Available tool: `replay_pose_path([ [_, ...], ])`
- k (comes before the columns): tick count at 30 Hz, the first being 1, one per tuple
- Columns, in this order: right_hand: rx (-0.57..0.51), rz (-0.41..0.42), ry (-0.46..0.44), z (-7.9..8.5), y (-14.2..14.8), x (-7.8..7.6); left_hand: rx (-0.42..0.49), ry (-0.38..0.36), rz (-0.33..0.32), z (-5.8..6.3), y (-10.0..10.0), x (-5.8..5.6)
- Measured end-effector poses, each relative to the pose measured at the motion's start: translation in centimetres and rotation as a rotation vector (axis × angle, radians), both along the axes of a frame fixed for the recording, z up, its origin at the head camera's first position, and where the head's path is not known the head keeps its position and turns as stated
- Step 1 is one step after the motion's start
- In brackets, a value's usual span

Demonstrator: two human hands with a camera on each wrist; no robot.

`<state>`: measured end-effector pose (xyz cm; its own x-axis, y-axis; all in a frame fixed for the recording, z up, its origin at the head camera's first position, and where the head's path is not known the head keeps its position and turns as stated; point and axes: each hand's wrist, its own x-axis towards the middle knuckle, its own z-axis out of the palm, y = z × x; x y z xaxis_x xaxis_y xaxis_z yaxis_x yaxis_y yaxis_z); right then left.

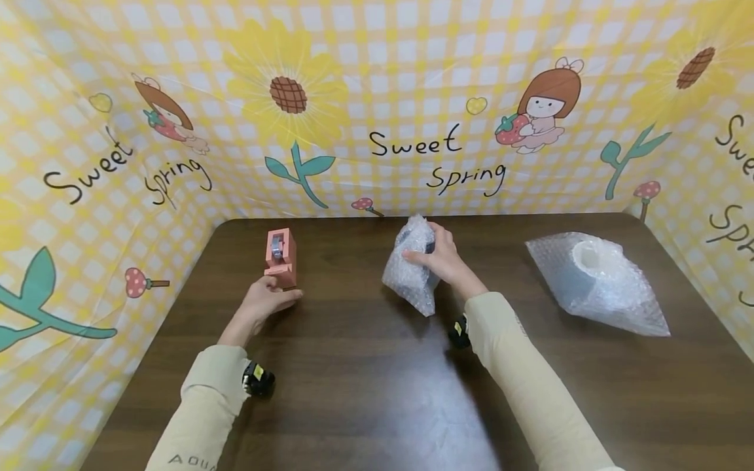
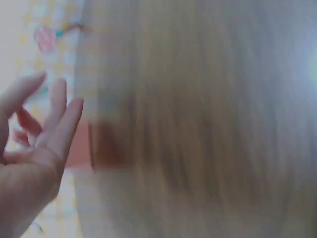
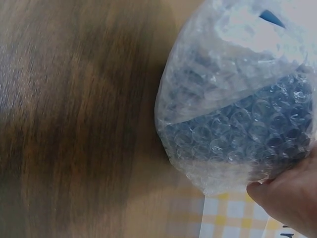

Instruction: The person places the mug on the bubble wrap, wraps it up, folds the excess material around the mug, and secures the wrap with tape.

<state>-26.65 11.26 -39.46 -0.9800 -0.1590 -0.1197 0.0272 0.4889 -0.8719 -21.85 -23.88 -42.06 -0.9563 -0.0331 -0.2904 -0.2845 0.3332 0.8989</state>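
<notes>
In the head view, my right hand point(image 1: 444, 258) grips a bubble-wrapped bundle point(image 1: 408, 278) near the back middle of the table, thumb on the near side. The right wrist view shows the clear bubble wrap point(image 3: 223, 129) close up, with something dark blue inside whose kind I cannot tell. My left hand point(image 1: 265, 304) is at the near end of a pink tape dispenser point(image 1: 281, 252) with a roll of tape in it. The left wrist view is blurred; there the fingers point(image 2: 69, 124) look loosely extended, with the pink dispenser point(image 2: 79, 146) behind them. Whether they touch it, I cannot tell.
A larger bubble-wrapped package point(image 1: 595, 281) with a white, ring-like top lies on the right of the dark wooden table point(image 1: 353, 392). A yellow checked cloth point(image 1: 400, 65) with printed flowers hangs behind the table and along both sides.
</notes>
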Motion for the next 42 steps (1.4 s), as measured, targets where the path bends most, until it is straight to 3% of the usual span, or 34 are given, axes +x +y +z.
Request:
replay_pose_path([
  [6, -0.009, 0.0, -0.007, 0.2, 0.0, 0.0, 0.161, 0.092, -0.226, 2.6, 5.3, -0.2],
  [12, -0.013, 0.004, -0.018, 0.2, -0.1, 0.1, 0.226, 0.291, -0.281, 4.7, 11.3, -0.5],
  [16, -0.011, 0.012, -0.029, 0.5, 0.1, 0.1, 0.282, 0.433, -0.302, 4.9, 14.6, -1.0],
  [20, 0.006, 0.044, -0.033, 0.9, 0.1, 0.3, 0.289, 0.573, -0.277, 4.3, 16.8, -1.5],
  [24, 0.078, 0.06, 0.011, 1.0, 0.2, 0.3, 0.206, 0.692, -0.262, 3.6, 18.2, -1.9],
  [30, 0.157, 0.014, 0.179, 1.1, 0.2, 0.1, 0.124, 0.784, -0.268, 2.6, 19.2, -2.8],
  [34, 0.134, -0.006, 0.246, 1.1, 0.0, 0.1, 0.099, 0.816, -0.263, 2.3, 19.3, -3.2],
  [39, 0.02, -0.028, 0.239, 1.2, 0.0, 0.3, 0.096, 0.834, -0.273, 2.0, 19.3, -3.4],
  [42, 0.006, -0.015, 0.278, 1.1, -0.1, 0.4, 0.049, 0.874, -0.3, 1.7, 19.3, -3.5],
])
